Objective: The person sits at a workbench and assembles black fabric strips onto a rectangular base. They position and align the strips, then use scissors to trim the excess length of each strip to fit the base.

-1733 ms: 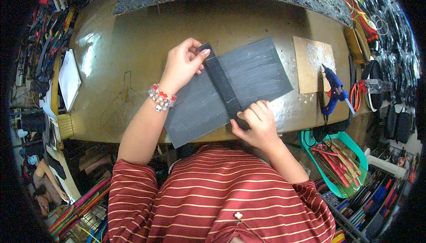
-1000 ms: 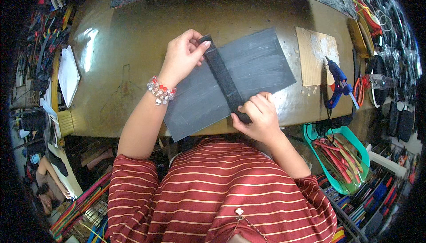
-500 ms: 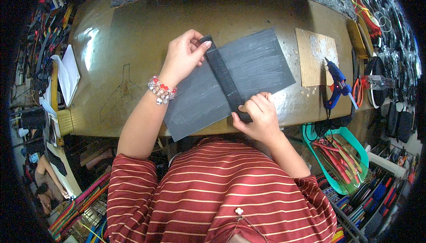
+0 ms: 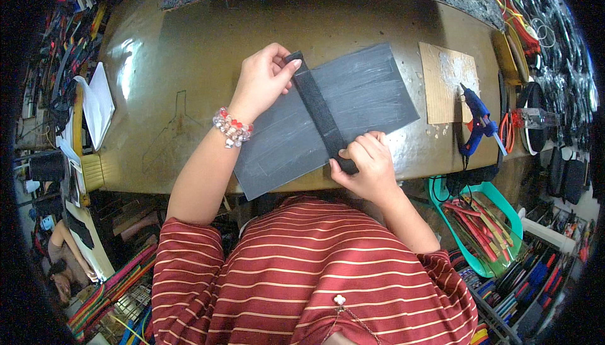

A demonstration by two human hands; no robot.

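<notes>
While left hand [image 4: 267, 79] and right hand [image 4: 367, 163] pinch the strap [image 4: 319, 110], the board [image 4: 365, 89] stays put.

No legible lettering — no readable numbers

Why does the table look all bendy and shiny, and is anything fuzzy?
In the head view, the fisheye lens bends the brown table's edges and the corners go black; in the head view, white glare shines on its left side and beside the right hand; in the head view, the black strap looks fairly clear, but the dim left rim looks grainy.
</notes>
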